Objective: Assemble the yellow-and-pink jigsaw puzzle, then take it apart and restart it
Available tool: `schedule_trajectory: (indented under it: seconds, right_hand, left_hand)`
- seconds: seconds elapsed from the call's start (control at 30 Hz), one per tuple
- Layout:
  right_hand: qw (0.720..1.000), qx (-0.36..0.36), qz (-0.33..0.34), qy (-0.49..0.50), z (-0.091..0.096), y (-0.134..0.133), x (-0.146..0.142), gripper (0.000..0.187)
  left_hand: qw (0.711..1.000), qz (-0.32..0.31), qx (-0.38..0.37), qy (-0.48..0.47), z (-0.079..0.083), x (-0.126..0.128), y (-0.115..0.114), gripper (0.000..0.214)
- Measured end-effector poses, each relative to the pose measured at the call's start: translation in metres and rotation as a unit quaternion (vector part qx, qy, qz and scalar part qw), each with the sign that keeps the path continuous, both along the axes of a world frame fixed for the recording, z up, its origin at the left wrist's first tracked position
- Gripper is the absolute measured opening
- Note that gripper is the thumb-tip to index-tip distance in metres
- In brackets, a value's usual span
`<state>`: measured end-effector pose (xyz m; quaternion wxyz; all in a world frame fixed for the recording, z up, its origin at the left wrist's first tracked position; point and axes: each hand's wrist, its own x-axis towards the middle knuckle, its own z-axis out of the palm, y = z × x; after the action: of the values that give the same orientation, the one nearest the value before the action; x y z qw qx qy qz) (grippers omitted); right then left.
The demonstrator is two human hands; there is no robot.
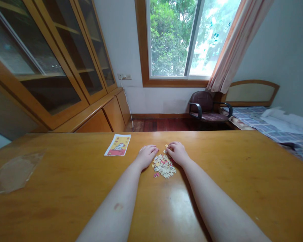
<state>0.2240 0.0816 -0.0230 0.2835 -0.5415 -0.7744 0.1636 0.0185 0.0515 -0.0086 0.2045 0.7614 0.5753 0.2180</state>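
Observation:
A loose pile of small jigsaw puzzle pieces (164,167) lies on the wooden table. Most show a pale grey side; some are pink or yellow. At the pile's upper left edge, my left hand (146,156) lies low on the table, its fingers stretched toward the pieces. Across from it, my right hand (178,153) bends over the upper right edge, thumb and fingertips drawn together at a puzzle piece (164,151). Its fingertips are partly hidden. Left of my hands lies a picture card (118,145) with a white cartoon animal on yellow and pink.
A clear plastic bag (13,171) lies flat at the left of the table (242,174). Beyond the table's far edge stand a glass-doored cabinet (101,106), a dark armchair (204,104) and a bed (257,114). A window with a pink curtain (238,43) is behind.

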Motion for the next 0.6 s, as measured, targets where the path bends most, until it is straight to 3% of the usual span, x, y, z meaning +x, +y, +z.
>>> schedule_trajectory:
  seconds: [0.33, 0.6]
  right_hand:
    - [0.999, 0.006, 0.032, -0.038, -0.0029, -0.0013, -0.0002, 0.017]
    - [0.999, 0.016, -0.011, 0.025, -0.0004, 0.0022, 0.0021, 0.003]
  left_hand:
    - [1.000, -0.005, 0.010, -0.002, 0.0003, 0.0006, -0.0004, 0.035]
    - [1.000, -0.005, 0.014, 0.001, 0.0013, 0.0013, -0.0002, 0.036]
